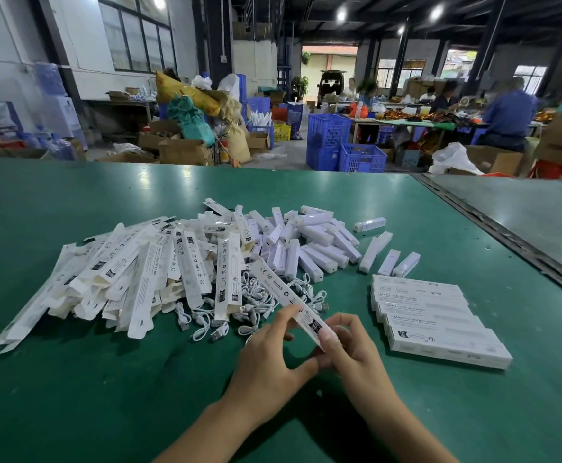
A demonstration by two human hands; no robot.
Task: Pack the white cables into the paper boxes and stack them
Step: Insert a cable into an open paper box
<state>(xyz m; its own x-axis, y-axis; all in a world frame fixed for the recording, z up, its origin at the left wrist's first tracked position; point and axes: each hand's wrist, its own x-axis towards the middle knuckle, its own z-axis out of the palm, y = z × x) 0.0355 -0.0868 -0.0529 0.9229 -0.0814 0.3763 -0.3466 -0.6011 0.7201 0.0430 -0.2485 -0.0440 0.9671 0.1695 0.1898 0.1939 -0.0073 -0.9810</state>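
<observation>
A long white paper box [277, 286] with printed marks slants up and away from my hands above the green table [106, 379]. My left hand [269, 355] pinches its near part from the left, and my right hand [349, 349] grips its near end with thumb and fingers. Several coiled white cables [256, 309] lie on the table just beyond my hands. To the left lies a heap of flat paper boxes [122, 279]. A neat row of packed boxes [436, 322] lies to the right of my hands.
A pile of white lamp bars [319, 242] lies behind the cables, with a few loose ones [403, 262] to its right. A metal seam [506, 235] divides this table from a grey one at right. Blue crates [343, 145], cartons and seated workers fill the hall beyond.
</observation>
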